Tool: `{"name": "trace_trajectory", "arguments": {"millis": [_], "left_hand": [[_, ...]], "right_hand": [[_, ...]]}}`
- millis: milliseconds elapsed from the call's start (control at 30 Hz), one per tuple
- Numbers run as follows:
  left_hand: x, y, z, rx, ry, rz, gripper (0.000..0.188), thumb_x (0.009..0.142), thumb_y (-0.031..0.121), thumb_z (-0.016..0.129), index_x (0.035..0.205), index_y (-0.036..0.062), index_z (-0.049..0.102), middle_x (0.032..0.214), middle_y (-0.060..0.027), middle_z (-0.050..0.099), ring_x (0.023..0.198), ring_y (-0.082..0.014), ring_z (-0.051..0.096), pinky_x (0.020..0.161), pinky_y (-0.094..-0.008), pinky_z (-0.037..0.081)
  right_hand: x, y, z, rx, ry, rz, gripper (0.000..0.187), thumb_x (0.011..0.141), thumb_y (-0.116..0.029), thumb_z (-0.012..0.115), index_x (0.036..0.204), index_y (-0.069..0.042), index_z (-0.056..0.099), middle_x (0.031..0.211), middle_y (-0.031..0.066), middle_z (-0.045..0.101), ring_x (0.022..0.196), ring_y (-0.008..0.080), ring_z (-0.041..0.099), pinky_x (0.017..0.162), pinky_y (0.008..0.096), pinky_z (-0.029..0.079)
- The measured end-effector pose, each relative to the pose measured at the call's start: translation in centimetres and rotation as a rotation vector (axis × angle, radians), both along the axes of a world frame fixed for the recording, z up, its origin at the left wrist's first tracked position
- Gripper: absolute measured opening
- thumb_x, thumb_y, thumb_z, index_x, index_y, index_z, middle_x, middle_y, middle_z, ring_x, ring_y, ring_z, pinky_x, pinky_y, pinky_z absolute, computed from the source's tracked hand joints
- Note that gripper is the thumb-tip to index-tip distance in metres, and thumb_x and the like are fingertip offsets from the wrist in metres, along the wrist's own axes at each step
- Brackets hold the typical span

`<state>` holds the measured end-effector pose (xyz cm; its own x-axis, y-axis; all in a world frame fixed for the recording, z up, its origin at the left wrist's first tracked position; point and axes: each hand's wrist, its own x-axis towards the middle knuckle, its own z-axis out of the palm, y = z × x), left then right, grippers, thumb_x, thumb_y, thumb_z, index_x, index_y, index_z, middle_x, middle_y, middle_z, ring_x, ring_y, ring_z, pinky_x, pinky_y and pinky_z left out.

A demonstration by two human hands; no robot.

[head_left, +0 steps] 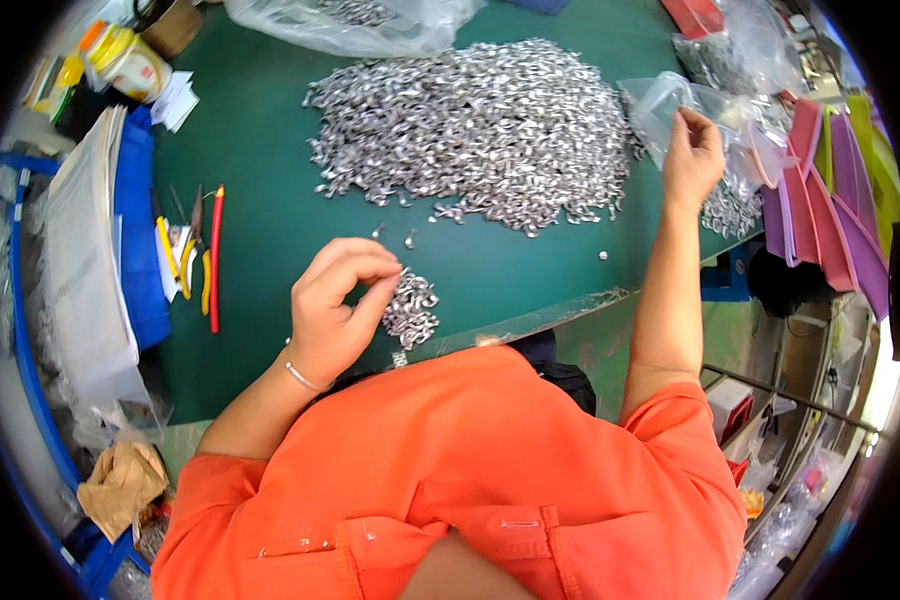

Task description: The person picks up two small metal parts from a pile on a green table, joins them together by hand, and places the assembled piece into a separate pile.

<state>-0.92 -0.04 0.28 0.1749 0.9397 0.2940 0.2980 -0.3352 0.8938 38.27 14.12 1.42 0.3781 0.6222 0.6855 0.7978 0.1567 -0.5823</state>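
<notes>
Head view: close to the near edge lies a small pile (411, 315) of silvery pieces, the left hand (338, 295) at its left side, thumb and fingertips drawn together; whether they pinch a piece, I can't tell from here. Farther off spreads the big heap (470, 130) of like pieces. Each looks light, hard and slick, hardly fragile, so a fingertip pinch on its slim tail should suit. Right of the heap hangs the right hand (694, 160) at a clear bag (658, 108), fingers curled toward the thumb; a grip I can't confirm. The film seems thin, limp, best taken by its rim.

Smooth green table (260, 200), its near edge scuffed; pliers (185, 268) and a red stick (216, 262) left, coloured bins (820, 215) right, a jar (130, 66) far left.
</notes>
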Motion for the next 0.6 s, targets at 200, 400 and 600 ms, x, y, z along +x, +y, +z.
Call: {"name": "trace_trajectory", "arguments": {"millis": [200,400,600], "left_hand": [[-0.5,0.0,-0.2,-0.061,-0.038,0.066,0.013,0.078,-0.007,0.067,0.088,0.0006,0.065,0.092,-0.0084,0.064,0.082,-0.0151,0.061,0.070,-0.0247,0.050],[-0.7,0.2,-0.5,-0.035,-0.014,0.086,0.012,0.078,-0.005,0.066,0.088,0.0013,0.065,0.090,-0.0073,0.064,0.073,-0.0145,0.062,0.064,-0.0245,0.051],[-0.4,0.1,-0.6,-0.192,-0.007,0.065,0.014,0.080,-0.005,0.066,0.093,0.0000,0.065,0.094,-0.0060,0.062,0.081,-0.0114,0.062,0.070,-0.0231,0.051]], "right_hand": [[-12.5,-5.5,-0.6,-0.145,-0.134,0.564,0.013,0.081,0.003,0.064,0.092,-0.003,0.065,0.091,0.0099,0.068,0.083,0.0234,0.065,0.074,0.0323,0.051],[-20.6,-9.3,-2.9,-0.284,-0.387,1.052,0.020,0.072,0.002,0.064,0.090,-0.006,0.059,0.085,0.0084,0.062,0.079,0.0282,0.060,0.070,0.0386,0.049],[-20.3,-10.0,-3.6,-0.343,-0.247,0.980,0.015,0.076,0.002,0.063,0.087,-0.006,0.057,0.080,0.0088,0.058,0.075,0.0292,0.057,0.068,0.0377,0.047]]}}
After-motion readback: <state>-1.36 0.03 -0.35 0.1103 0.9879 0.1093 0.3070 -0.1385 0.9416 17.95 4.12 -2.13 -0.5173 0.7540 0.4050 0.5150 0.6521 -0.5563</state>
